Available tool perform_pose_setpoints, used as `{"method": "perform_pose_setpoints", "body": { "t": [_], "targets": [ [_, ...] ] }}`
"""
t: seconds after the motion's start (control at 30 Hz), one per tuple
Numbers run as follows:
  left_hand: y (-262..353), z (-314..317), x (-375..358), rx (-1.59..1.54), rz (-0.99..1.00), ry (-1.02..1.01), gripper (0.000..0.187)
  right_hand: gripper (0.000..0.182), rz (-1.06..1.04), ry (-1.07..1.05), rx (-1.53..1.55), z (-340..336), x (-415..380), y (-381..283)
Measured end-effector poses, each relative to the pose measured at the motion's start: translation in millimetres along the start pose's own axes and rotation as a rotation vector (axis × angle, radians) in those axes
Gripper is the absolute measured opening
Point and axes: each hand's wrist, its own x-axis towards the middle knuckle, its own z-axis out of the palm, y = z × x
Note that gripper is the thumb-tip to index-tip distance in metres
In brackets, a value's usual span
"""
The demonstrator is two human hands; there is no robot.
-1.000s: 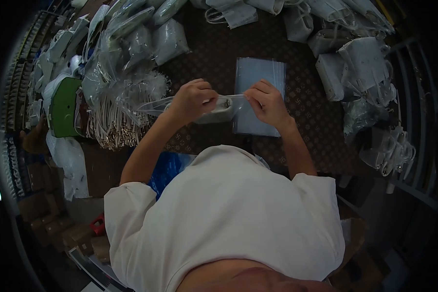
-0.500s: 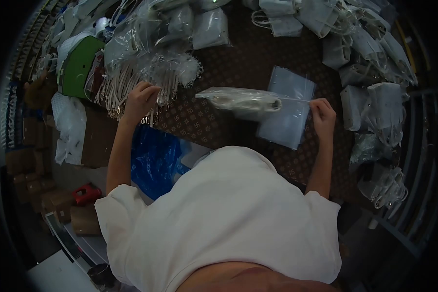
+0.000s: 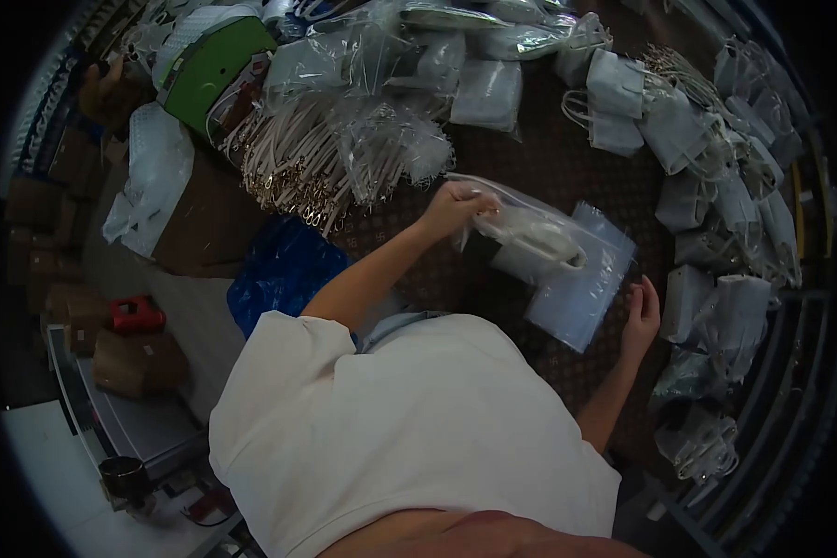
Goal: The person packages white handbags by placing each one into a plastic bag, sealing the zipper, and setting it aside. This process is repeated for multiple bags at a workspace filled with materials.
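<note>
A white handbag (image 3: pixel 541 249) lies inside a clear plastic bag (image 3: pixel 511 200) on the brown patterned table. My left hand (image 3: pixel 458 208) is at the left end of this bag, its fingers closed on the plastic; whether anything else is between them is hidden. Beneath the bag's right part rests a stack of flat clear plastic bags (image 3: pixel 581 293). Just right of that stack is my right hand (image 3: pixel 642 318), fingers raised and apart, holding nothing. A bundle of pale straps with gold clasps (image 3: pixel 298 167) lies beyond my left forearm.
Wrapped white handbags (image 3: pixel 716 177) line the right side, with more plastic-wrapped goods (image 3: pixel 488 93) at the back. A green curved piece (image 3: pixel 216 74) stands at the far left. Blue plastic (image 3: pixel 286 274) hangs by the near edge. Cardboard boxes (image 3: pixel 139 361) sit lower left.
My left hand has moved right from the straps to the bagged handbag's left end. My right hand has let go of the bag's right edge and opened. The view has turned.
</note>
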Motion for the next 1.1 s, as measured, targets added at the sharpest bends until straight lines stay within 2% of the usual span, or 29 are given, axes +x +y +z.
{"method": "perform_pose_setpoints", "body": {
  "t": [0.1, 0.17, 0.23, 0.3, 0.37, 0.4, 0.47, 0.5, 0.57, 0.63, 0.67, 0.7, 0.73, 0.77, 0.8, 0.83, 0.87, 0.9, 0.93, 0.97, 1.0, 1.07, 1.1],
  "targets": [
    [45, -56, -1, -0.165, -0.056, 0.426, 0.013, 0.026, 0.171, 0.056, -0.078, -13, -18, 22],
    [99, -95, -14, -0.300, 0.069, 0.655, 0.012, 0.026, 0.210, 0.051, -0.073, -19, -34, 41],
    [127, -153, -25, -0.270, 0.258, 0.847, 0.013, 0.025, 0.365, 0.019, -0.123, -24, -47, 63],
    [145, -217, -44, -0.191, 0.433, 0.946, 0.012, 0.025, 0.381, 0.005, -0.120, -21, -59, 80],
    [179, -235, -55, 0.007, 0.435, 1.176, 0.013, 0.024, 0.402, -0.001, -0.119, -12, -62, 79],
    [179, -247, -53, 0.008, 0.430, 1.179, 0.013, 0.024, 0.430, -0.024, -0.132, -5, -61, 74],
    [176, -278, -36, 0.164, 0.559, 1.461, 0.017, 0.023, 0.464, -0.043, -0.147, 7, -58, 65],
    [165, -297, -29, 0.165, 0.552, 1.457, 0.017, 0.024, 0.421, -0.061, -0.177, 15, -55, 61],
    [114, -346, -18, 0.549, 0.524, 1.423, 0.021, 0.024, 0.390, -0.071, -0.212, 25, -53, 62],
    [36, -412, -9, 1.026, 0.120, 1.233, 0.026, 0.026, 0.306, -0.111, -0.330, 25, -49, 77],
    [3, -422, -11, 1.040, -0.007, 1.114, 0.028, 0.026, 0.317, -0.104, -0.340, 24, -49, 81],
    [-10, -419, -12, 1.048, -0.131, 0.992, 0.031, 0.033, 0.115, -0.083, -0.690, 22, -49, 83],
    [-17, -420, -10, 1.041, -0.137, 0.981, 0.031, 0.041, -0.099, -0.065, -1.035, 22, -49, 86],
    [-25, -420, -9, 1.157, -0.168, 0.969, 0.038, 0.041, -0.093, -0.064, -1.047, 23, -50, 90],
    [-29, -416, -10, 1.274, -0.199, 0.951, 0.046, 0.049, 0.089, 0.022, -1.110, 26, -53, 94],
    [-31, -406, -11, 1.346, -0.133, 1.048, 0.052, 0.058, 0.281, 0.115, -1.169, 27, -57, 100],
    [-37, -391, -9, 1.410, -0.058, 1.124, 0.059, 0.063, 0.344, 0.019, -1.133, 27, -60, 109],
    [-39, -367, -8, 1.344, 0.022, 1.148, 0.061, 0.068, 0.423, -0.056, -1.100, 23, -65, 123],
    [-39, -338, -7, 1.265, 0.103, 1.162, 0.063, 0.064, 0.288, -0.046, -1.242, 21, -77, 150],
    [-36, -297, -6, 1.263, 0.237, 1.099, 0.061, 0.056, 0.191, 0.050, -1.269, 33, -82, 138],
    [-30, -252, -7, 1.251, 0.376, 1.040, 0.059, 0.038, 0.155, 0.128, -1.217, 41, -82, 132],
    [-24, -161, -12, 1.264, 0.526, 0.847, 0.051, 0.022, 0.218, 0.118, -1.210, 48, -78, 121],
    [-26, -119, -16, 1.189, 0.540, 0.685, 0.047, 0.018, 0.087, 0.143, -1.237, 54, -76, 113]
  ]
}}
